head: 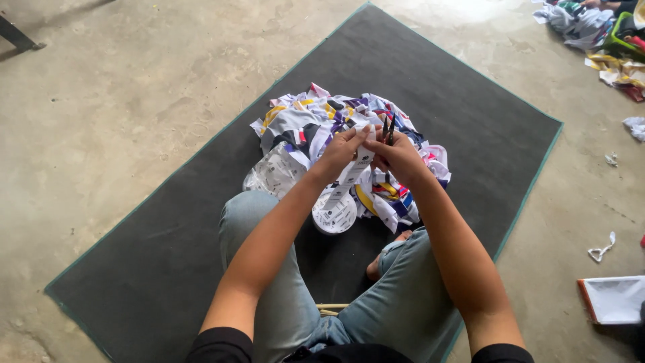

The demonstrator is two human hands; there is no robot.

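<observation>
I sit cross-legged in light blue jeans on a dark grey mat [134, 269]. My left hand [339, 153] pinches a long white printed label strip [346, 180] that hangs down to a coiled roll [334, 216] by my knee. My right hand [400, 156] grips small black scissors [388, 128], blades pointing up beside the strip's top. Behind both hands lies a heap of colourful cut fabric labels [316, 121].
The mat lies on a bare concrete floor [101, 101]. More fabric scraps and a green container [621, 37] sit at the far right, with another person's hand at the top corner. A white sheet [615, 299] and small scraps [601, 249] lie to the right.
</observation>
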